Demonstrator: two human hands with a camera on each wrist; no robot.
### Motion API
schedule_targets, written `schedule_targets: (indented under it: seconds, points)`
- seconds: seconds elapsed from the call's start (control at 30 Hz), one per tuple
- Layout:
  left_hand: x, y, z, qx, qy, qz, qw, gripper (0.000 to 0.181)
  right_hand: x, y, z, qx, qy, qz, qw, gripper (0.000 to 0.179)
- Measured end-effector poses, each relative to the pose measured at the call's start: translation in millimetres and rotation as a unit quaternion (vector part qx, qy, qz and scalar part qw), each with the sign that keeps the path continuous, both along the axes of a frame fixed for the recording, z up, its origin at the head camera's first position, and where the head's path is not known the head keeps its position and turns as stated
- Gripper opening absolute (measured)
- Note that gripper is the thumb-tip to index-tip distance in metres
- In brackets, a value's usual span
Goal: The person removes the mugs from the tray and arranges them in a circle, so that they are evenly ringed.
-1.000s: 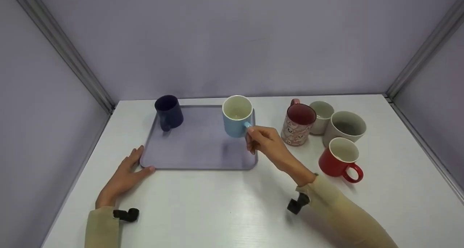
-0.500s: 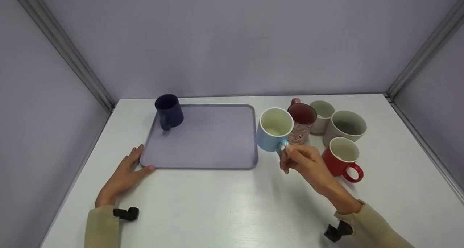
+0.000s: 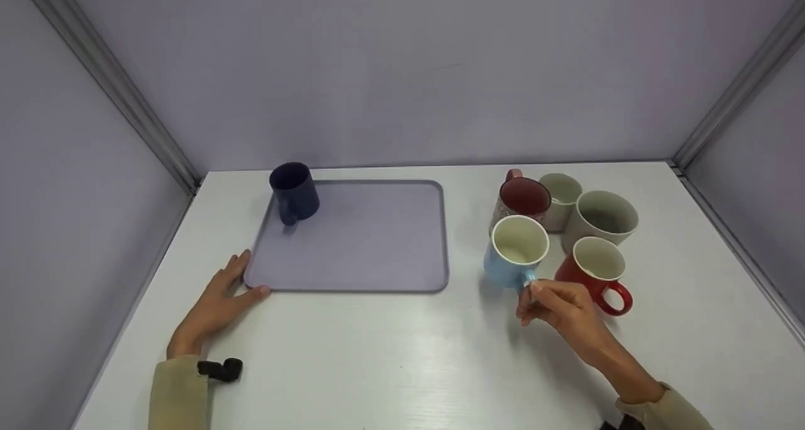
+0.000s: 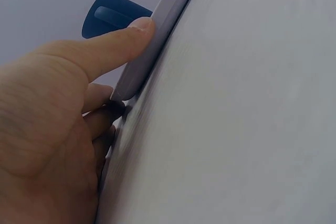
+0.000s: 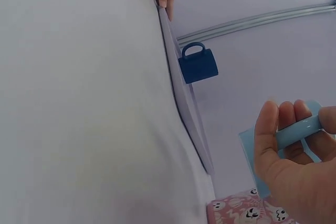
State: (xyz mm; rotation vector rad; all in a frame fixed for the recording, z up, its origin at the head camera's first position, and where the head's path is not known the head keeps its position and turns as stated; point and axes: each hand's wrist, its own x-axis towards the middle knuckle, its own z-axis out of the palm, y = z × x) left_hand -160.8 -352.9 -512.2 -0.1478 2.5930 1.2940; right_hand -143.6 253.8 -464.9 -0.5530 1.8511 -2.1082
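Note:
My right hand pinches the handle of a light blue mug, cream inside, held upright right of the tray. In the right wrist view the thumb and fingers wrap the light blue handle. The mug overlaps a patterned pink mug with a dark red inside in the head view. My left hand rests against the near left corner of a grey-lilac tray. Its thumb touches the front rim, and the fingers lie along the left side. A dark blue mug stands at the tray's far left.
Behind and right of the held mug stand a red mug, a wide pale cup and a smaller pale cup, close together. Grey-lilac walls bound the white table at the back and both sides.
My right hand has carried the light blue mug from over the tray's right side rightward and nearer, to in front of the patterned mug. The left hand has stayed at the tray corner.

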Motion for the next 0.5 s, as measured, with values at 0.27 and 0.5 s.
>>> schedule_targets:
  seconds: [0.27,0.5]
  points:
    - [-0.7,2.0,-0.8,-0.009,0.006,-0.004,0.9999,0.101,3.6,12,-11.8,0.019,-0.046,-0.027,0.9984,0.041]
    - [-1.1,-1.1,-0.2,-0.010,0.013,-0.009,0.9998,0.101,2.9,11,-21.1,0.030,-0.074,-0.029,0.9963,0.044]
